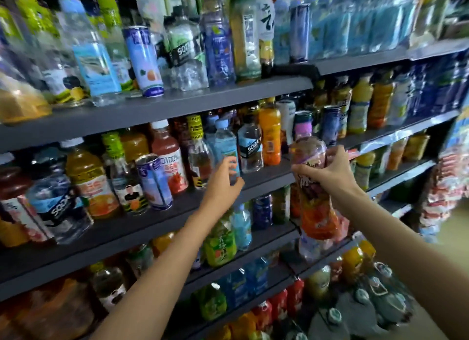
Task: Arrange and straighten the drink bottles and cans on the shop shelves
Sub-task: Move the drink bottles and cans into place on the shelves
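My left hand (224, 173) curls around a blue-labelled water bottle (226, 146) beside a "SODA" bottle (250, 146); my right hand (332, 169) grips an orange-and-purple bottle (313, 187), its label unreadable.

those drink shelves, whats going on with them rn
A person is tidying drinks on dark shop shelves. Their left hand grips a light blue bottle standing at the front of the middle shelf. Their right hand holds an orange and purple bottle in the air, off the shelf. Other bottles and cans stand crowded around.
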